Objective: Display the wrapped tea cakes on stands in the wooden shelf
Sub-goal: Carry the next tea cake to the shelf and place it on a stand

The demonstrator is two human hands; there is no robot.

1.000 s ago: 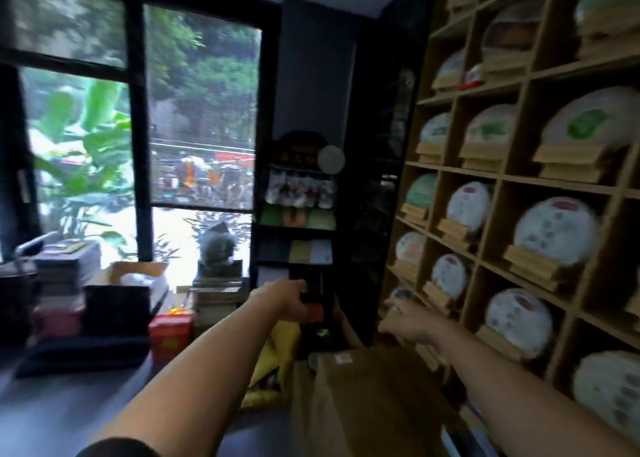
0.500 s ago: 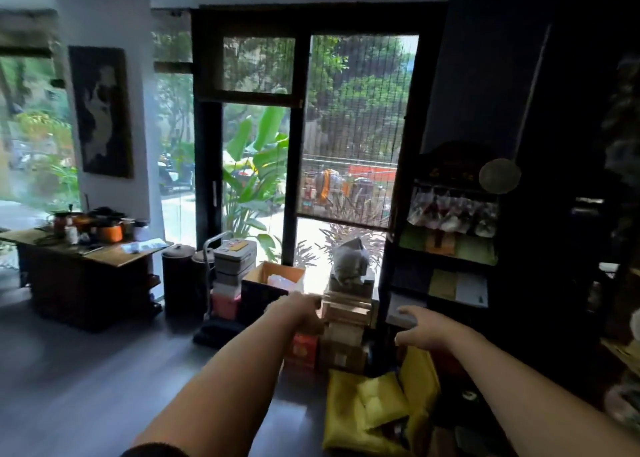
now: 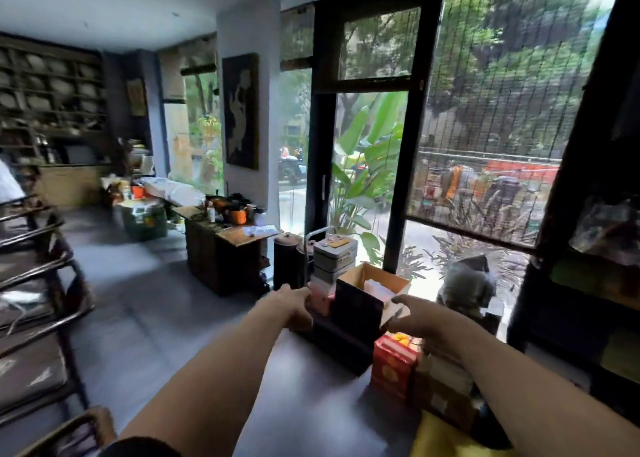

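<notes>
Both my arms stretch forward over the dark floor. My left hand (image 3: 292, 302) hangs in the air just left of an open cardboard box (image 3: 372, 292) and holds nothing, its fingers relaxed. My right hand (image 3: 417, 318) reaches out on the box's right side, fingers loosely extended and empty. The wooden shelf with the wrapped tea cakes on stands is out of view. A dim shelf wall (image 3: 52, 86) with pale round items fills the far left of the room.
A red carton (image 3: 393, 365) and stacked boxes (image 3: 441, 384) sit below my right hand. Grey tins (image 3: 334, 257) are piled behind the open box. A wooden table (image 3: 225, 249) stands mid-room, dark chairs (image 3: 31, 283) line the left, and a dark cabinet (image 3: 588, 283) stands right.
My view has swung left, away from the tea cake shelf toward the window and room. Both hands stayed outstretched and empty and now hover by the open cardboard box.
</notes>
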